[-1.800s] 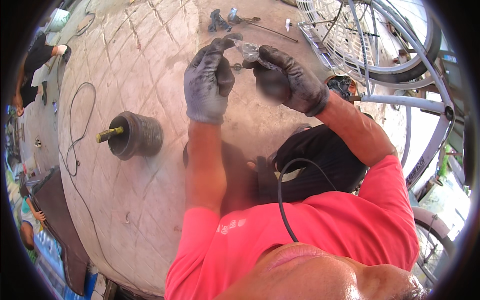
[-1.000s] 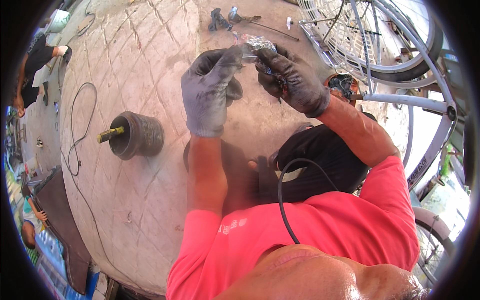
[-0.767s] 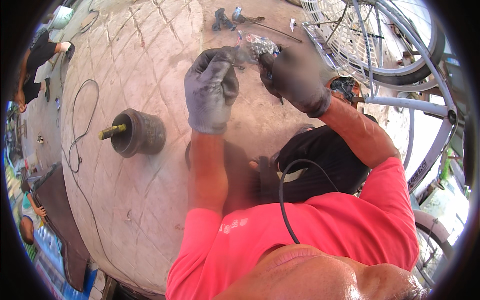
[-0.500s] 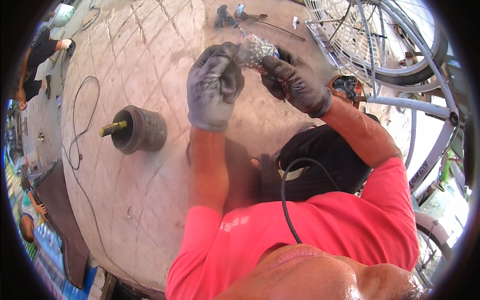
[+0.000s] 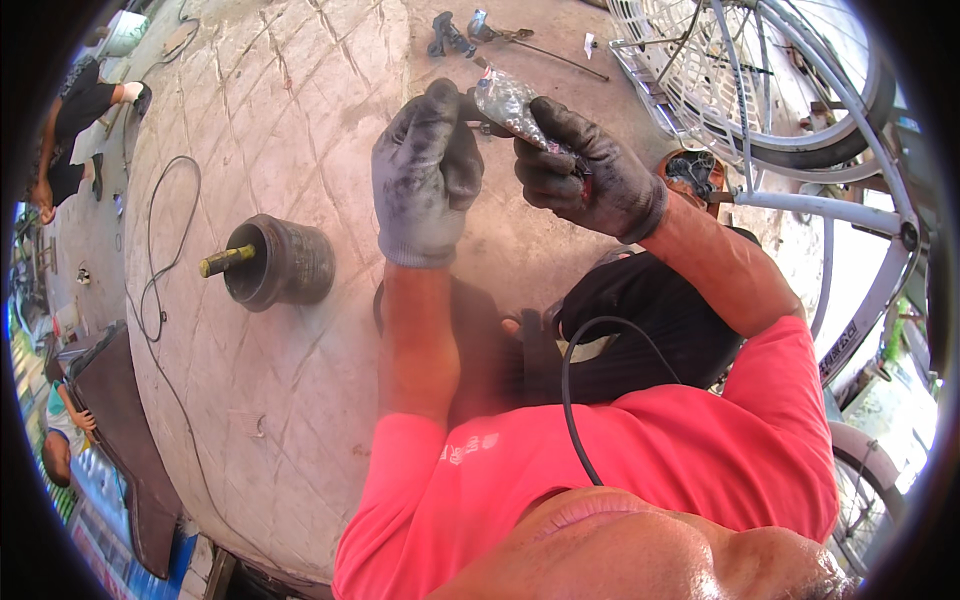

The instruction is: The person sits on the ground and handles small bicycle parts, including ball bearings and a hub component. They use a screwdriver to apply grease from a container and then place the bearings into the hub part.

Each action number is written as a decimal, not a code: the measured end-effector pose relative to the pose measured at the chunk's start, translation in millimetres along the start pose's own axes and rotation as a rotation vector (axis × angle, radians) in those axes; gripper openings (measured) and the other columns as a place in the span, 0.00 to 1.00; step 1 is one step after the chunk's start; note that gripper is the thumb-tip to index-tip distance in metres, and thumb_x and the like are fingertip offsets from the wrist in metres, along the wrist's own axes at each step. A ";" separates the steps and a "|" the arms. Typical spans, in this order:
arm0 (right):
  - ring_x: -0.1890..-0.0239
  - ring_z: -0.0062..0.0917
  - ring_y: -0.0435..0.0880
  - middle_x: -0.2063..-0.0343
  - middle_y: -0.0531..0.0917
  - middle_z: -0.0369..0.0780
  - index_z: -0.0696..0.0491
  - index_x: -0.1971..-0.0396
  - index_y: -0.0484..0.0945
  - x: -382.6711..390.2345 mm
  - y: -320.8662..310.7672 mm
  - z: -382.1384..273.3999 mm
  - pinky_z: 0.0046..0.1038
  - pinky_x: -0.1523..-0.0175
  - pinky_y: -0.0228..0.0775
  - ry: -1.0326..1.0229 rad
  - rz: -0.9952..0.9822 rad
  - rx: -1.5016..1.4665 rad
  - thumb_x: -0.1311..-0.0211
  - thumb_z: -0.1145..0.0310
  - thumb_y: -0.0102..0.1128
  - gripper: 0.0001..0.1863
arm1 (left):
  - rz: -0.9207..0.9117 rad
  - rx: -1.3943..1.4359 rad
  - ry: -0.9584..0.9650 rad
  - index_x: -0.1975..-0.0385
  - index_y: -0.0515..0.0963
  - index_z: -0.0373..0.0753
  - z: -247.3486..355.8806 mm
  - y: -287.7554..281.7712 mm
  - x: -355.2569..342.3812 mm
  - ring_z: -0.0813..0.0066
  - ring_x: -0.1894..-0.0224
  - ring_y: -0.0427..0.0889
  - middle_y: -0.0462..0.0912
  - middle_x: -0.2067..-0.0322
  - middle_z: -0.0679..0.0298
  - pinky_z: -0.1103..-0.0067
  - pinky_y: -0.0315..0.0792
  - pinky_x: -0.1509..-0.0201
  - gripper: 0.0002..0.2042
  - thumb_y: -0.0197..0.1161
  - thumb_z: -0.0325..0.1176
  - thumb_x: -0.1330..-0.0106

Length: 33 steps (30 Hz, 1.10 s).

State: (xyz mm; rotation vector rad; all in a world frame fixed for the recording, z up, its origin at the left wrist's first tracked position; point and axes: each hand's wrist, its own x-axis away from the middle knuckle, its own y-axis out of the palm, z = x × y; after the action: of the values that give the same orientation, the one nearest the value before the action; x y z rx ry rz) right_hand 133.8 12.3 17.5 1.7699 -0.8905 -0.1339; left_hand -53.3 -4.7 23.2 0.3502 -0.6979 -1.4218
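Observation:
A clear plastic bag (image 5: 508, 103) full of small shiny balls, with some red and blue print, is gripped in my right hand (image 5: 600, 175). Its filled end sticks out up and to the left of the grey-black glove. In a matching glove, my left hand (image 5: 425, 175) is upright beside the bag, fingers curled in toward the thumb. Something dark shows between its fingertips and the bag, but I cannot make out what it is. Both hands are above the concrete floor (image 5: 330, 150), in front of my bent legs.
A dark cylindrical pot (image 5: 300, 265) with a yellow handle (image 5: 226, 258) lies to the left, near a thin black cable (image 5: 150, 290). Bicycle parts (image 5: 455, 35) lie ahead. A bicycle frame and wheel (image 5: 830, 150) fill the right, beside an orange container (image 5: 692, 175). Other people are at far left.
My left fingers have come off the bag and moved slightly away from it. My right hand has closed further around its lower part, and more of the filled end shows.

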 end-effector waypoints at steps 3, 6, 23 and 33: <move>0.80 0.11 0.63 0.80 0.68 0.27 0.54 0.47 0.76 0.6 -5.7 -2.0 0.16 0.75 0.54 -0.005 -0.100 -0.007 0.19 0.53 0.49 0.19 | 0.048 -0.140 -0.027 0.61 0.81 0.32 6.9 8.7 4.7 0.86 0.88 0.60 0.73 0.85 0.70 0.86 0.53 0.83 0.11 0.64 0.36 0.26; 0.83 0.14 0.61 0.83 0.67 0.28 0.55 0.55 0.76 2.7 9.6 -1.3 0.18 0.77 0.54 -0.022 0.181 0.107 0.18 0.52 0.44 0.21 | 0.075 -0.267 -0.029 0.61 0.82 0.32 10.4 14.2 8.5 0.86 0.85 0.71 0.79 0.80 0.69 0.87 0.62 0.82 0.16 0.75 0.40 0.36; 0.82 0.13 0.62 0.82 0.65 0.26 0.52 0.58 0.76 -3.6 -8.7 2.2 0.18 0.76 0.55 0.095 -0.030 -0.132 0.19 0.50 0.44 0.21 | 0.177 0.018 -0.138 0.57 0.82 0.29 -9.7 7.2 0.7 0.89 0.90 0.54 0.63 0.89 0.75 0.85 0.50 0.86 0.22 0.56 0.47 0.21; 0.83 0.12 0.63 0.83 0.66 0.24 0.53 0.54 0.77 1.2 -14.0 -2.1 0.19 0.74 0.58 0.162 -0.279 -0.297 0.19 0.48 0.44 0.22 | -0.170 0.656 -0.186 0.40 0.76 0.29 -18.3 -23.2 -23.6 0.74 0.73 0.70 0.82 0.66 0.61 0.74 0.74 0.63 0.29 0.45 0.51 0.20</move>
State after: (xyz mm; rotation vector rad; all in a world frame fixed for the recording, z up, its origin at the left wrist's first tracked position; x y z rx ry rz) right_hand 142.6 14.8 6.6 1.5908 -0.4760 -0.2846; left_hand -59.8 11.7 -10.2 0.8087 -1.3137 -1.3649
